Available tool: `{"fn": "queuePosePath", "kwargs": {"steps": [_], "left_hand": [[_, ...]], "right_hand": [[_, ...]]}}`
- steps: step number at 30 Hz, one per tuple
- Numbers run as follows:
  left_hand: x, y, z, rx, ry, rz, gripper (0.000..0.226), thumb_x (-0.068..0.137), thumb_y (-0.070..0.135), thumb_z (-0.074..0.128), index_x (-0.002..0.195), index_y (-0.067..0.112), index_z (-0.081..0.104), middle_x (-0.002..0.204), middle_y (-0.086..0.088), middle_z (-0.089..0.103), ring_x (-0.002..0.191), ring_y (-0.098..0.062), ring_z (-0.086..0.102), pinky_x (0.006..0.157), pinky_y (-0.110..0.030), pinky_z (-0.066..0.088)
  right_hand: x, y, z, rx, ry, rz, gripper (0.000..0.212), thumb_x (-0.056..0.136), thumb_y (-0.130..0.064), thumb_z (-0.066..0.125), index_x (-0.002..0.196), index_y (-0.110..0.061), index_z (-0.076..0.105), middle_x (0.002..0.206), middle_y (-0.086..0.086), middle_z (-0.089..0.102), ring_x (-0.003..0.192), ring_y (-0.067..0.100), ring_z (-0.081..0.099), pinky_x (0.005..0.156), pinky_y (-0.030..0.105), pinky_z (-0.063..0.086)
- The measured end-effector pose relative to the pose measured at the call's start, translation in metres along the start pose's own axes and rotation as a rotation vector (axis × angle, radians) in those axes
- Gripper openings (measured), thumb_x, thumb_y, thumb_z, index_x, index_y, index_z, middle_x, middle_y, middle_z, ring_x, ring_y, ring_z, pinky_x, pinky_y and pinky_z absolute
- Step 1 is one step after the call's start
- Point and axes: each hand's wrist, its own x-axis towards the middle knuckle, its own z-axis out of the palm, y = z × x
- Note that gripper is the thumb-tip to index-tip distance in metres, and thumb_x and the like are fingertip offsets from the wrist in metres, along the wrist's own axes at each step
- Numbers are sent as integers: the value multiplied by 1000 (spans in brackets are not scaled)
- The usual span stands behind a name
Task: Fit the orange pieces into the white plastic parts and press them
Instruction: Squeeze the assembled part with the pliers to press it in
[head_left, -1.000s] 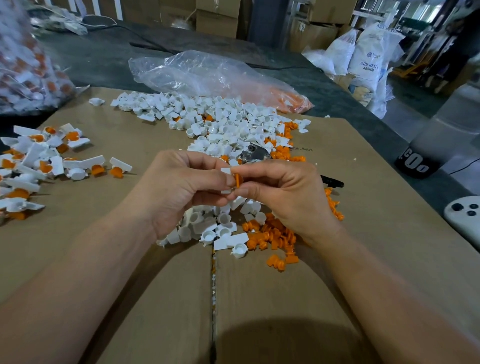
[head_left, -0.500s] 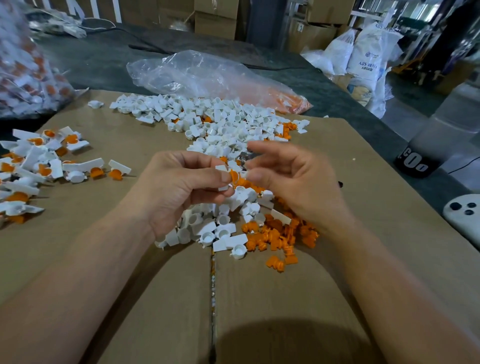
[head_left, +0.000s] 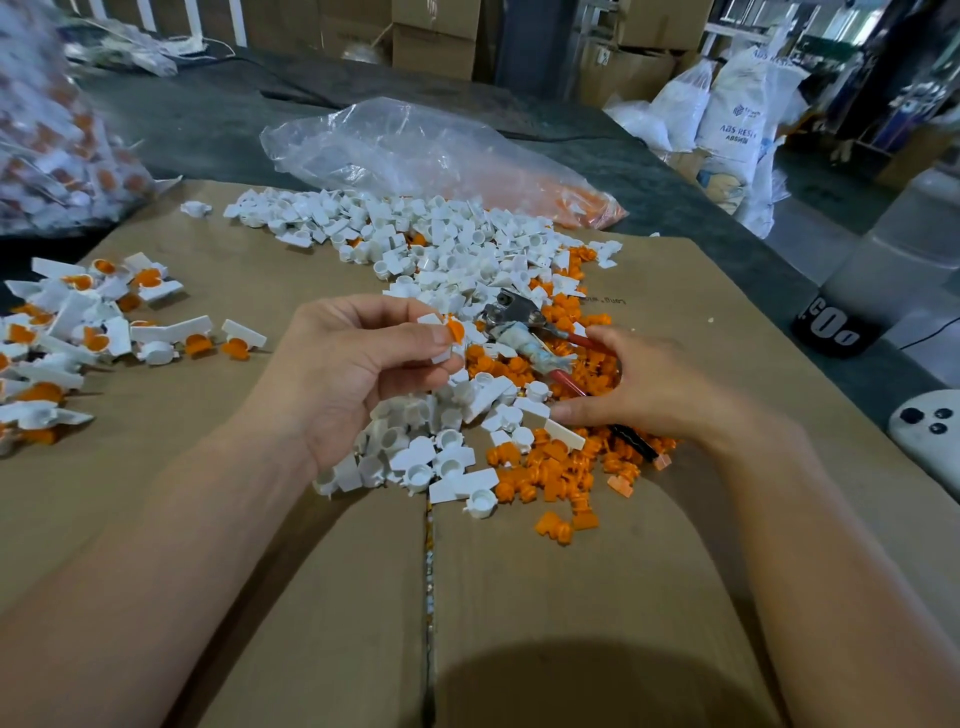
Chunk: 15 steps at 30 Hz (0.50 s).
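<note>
Pinching a white part (head_left: 440, 356) between thumb and curled fingers (head_left: 410, 307), the left hand (head_left: 358, 364) holds it raised above the middle of the cardboard sheet (head_left: 571, 623), an orange piece (head_left: 456, 330) seated in its cup and facing right, apparently not yet pressed home. Just right of it, lying on the heap, are the pliers (head_left: 519, 332), their long axis running from the metal head on the far left to the red handles on the near right, handles towards the right hand (head_left: 660, 384), which is plainly the nearer one. That hand is spread in a wide, loose curve, holding nothing, thumb low on the parts and fingers arched over the handles; whether the fingertips already touch the red grip is hard to tell from this angle. The next move looks to turn on closing round those handles and bringing the head leftward to the held part. Loose orange pieces (head_left: 550, 467) lie under and before the right hand, white parts (head_left: 441, 244) stretch to the far edge, and finished pieces (head_left: 62, 332) sit by the left edge
</note>
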Motion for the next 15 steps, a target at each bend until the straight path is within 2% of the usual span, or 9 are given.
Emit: {"fn": "queuePosePath", "kwargs": {"steps": [3, 6, 9, 12, 15], "left_hand": [[1, -1, 0, 2, 3, 21, 23, 51, 6, 68, 72, 1, 62, 58, -8, 67, 55, -18, 68, 46, -16, 50], [2, -3, 0, 2, -3, 36, 20, 52, 6, 67, 71, 1, 61, 57, -8, 66, 55, -18, 67, 47, -16, 50], [3, -5, -1, -6, -13, 47, 17, 54, 6, 65, 70, 2, 60, 57, -7, 65, 56, -17, 67, 48, -16, 51], [4, -8, -2, -8, -10, 63, 15, 57, 6, 64, 71, 2, 59, 58, -7, 65, 59, -17, 68, 50, -17, 52], [6, -10, -3, -14, 5, 81, 7, 68, -1, 63, 72, 2, 58, 57, -5, 65, 61, -16, 68, 51, -17, 52]], "right_hand": [[4, 1, 2, -32, 59, 8, 108, 56, -68, 68, 145, -25, 24, 149, 1, 30, 134, 23, 29, 105, 38, 29], [4, -1, 3, -73, 145, 12, 92, 64, -54, 72, 142, -24, 32, 143, 1, 38, 127, 21, 36, 98, 37, 34], [3, -6, 2, -80, 262, 0, 77, 69, -38, 71, 137, -22, 39, 133, 2, 46, 115, 19, 44, 90, 35, 38], [0, -8, 0, -119, 367, -47, 55, 73, -30, 67, 123, -17, 48, 112, 4, 54, 96, 18, 47, 86, 37, 41], [-3, -9, -1, -65, 441, -120, 44, 77, -17, 61, 120, -16, 49, 104, 0, 51, 97, 17, 47, 84, 36, 42]]}}
